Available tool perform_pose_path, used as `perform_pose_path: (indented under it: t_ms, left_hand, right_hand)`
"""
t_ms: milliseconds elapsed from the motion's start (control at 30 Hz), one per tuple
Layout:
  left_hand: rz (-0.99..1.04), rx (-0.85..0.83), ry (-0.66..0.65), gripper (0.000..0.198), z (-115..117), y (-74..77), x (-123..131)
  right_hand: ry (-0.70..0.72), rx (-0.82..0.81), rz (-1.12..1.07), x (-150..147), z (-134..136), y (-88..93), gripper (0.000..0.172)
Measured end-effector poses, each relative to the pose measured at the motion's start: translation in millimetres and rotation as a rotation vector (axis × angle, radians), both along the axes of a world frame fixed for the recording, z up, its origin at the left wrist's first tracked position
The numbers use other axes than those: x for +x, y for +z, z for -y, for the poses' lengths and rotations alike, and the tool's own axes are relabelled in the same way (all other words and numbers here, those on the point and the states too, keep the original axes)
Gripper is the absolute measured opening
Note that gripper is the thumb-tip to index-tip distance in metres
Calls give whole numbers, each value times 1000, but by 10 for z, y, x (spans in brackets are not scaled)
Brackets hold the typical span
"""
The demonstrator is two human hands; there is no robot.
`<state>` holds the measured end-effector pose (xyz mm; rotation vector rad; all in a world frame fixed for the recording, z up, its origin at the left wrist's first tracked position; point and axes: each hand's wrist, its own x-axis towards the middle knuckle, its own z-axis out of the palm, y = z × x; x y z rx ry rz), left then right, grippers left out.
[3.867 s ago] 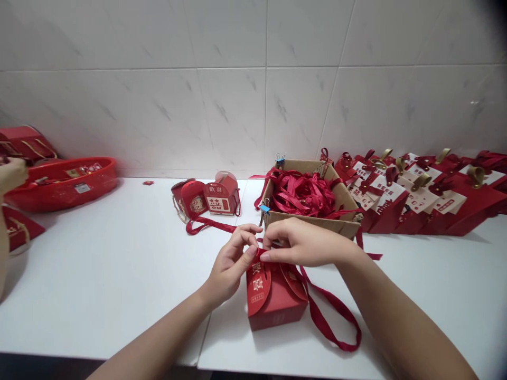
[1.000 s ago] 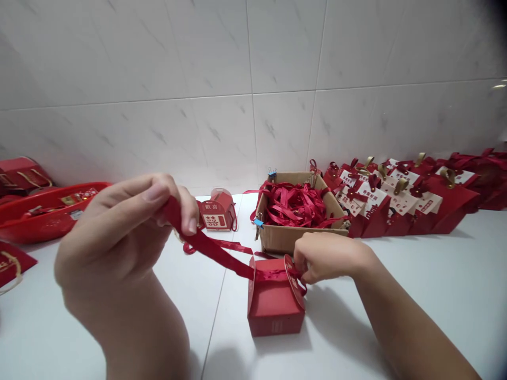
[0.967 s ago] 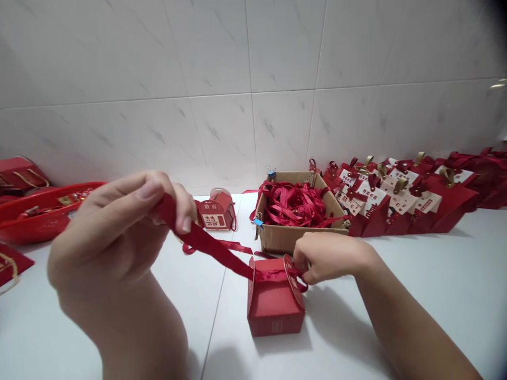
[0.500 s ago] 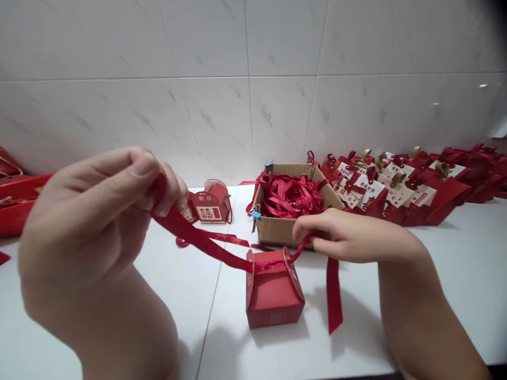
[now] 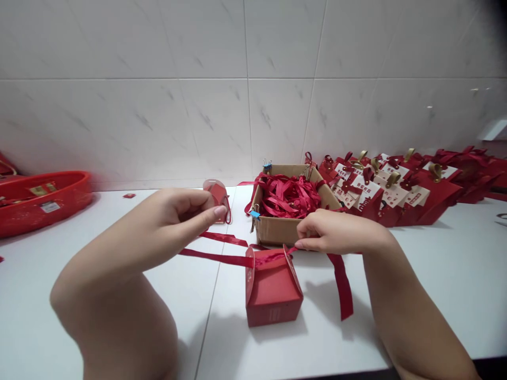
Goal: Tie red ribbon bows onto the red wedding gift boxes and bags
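Note:
A small red gift box [image 5: 274, 287] stands on the white table, its two curved side flaps rising at the top. A red ribbon [image 5: 233, 259] passes through the flaps and over the lid. My left hand [image 5: 184, 216], fingers closed, is up and left of the box; the ribbon's left stretch runs taut to behind it, so the grip point is hidden. Just right of the flaps, my right hand [image 5: 327, 232] pinches the ribbon's other side close to the box. Below that hand hangs a loose ribbon tail [image 5: 343, 295].
Behind the box is a cardboard box [image 5: 277, 232] of red ribbons with clips on its rim. Another small box [image 5: 217, 192] is partly hidden by my left hand. Several red gift bags [image 5: 439, 192] fill the back right. A red basin [image 5: 59, 198] sits left.
My left hand has come down and right, drawing closer to the box, and its ribbon stretch is now nearly level. My right hand has slid slightly left, nearer the flap.

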<state>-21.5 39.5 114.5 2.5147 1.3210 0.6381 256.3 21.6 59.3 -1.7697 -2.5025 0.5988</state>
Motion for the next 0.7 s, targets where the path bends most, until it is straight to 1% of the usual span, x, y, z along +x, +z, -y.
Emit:
perform_pose_path:
  t_ms: [100,200,367,467,533,567,667,700]
  left_hand:
    - [-223,-55,49,38,-105,-71,-47]
    - [-345,-90,71,39,-204,-137,-96]
    - [-425,-145,88,43,-305,-176,-116]
    - [-419,-180,73,41,-328,-175,-122]
    - [-409,-190,64,39,-333,-169,-129]
    - [-406,-193,62,39,-336,-164,-133]
    - [-399,-196,75,40,-348,-157,-134]
    - [-396,-198,76,40,-352,-159,-131]
  right_hand:
    - [-32,-122,59,-19,-1,-23,23]
    - [-50,-189,84,-47,0,-40,17]
    - [-48,-221,92,-62,-29,-62,21]
    - [-4,-177,37,-17,-35,-47,19]
    - [19,-138,-8,44,-12,-14,26]
    - [9,-118,-24,79,8,8,31]
    - [-72,-74,-36,175,91,82,48]
    - [-86,-65,-32,192,122,102,51]
